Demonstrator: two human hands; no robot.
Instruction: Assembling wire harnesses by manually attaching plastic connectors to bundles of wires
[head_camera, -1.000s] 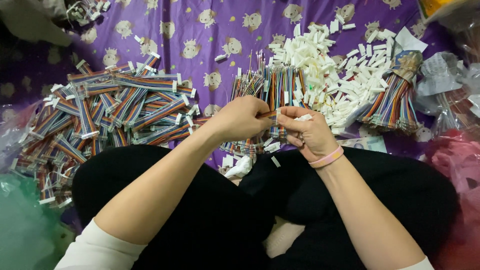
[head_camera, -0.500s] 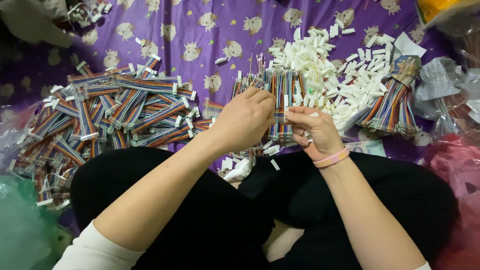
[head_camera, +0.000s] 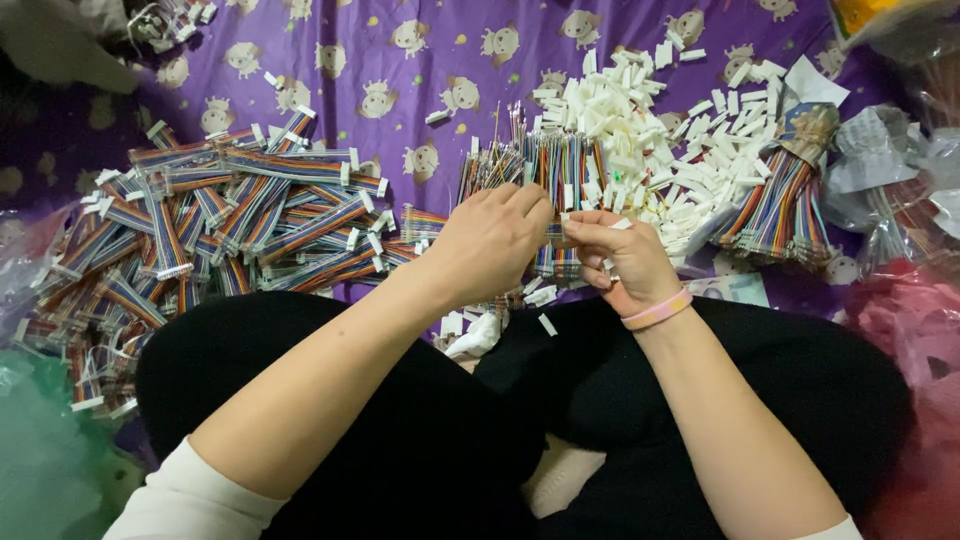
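Rainbow ribbon cable (head_camera: 565, 165) pinched between left hand (head_camera: 490, 245), right hand (head_camera: 620, 262), white connectors (head_camera: 650, 120) behind

A purple cartoon-print sheet (head_camera: 330, 70) carries a heap of rainbow ribbon cables (head_camera: 230, 215) left of the hands, loose white plastic connectors (head_camera: 650, 110) beyond them, and a bundled cable sheaf (head_camera: 780, 205) to their right.
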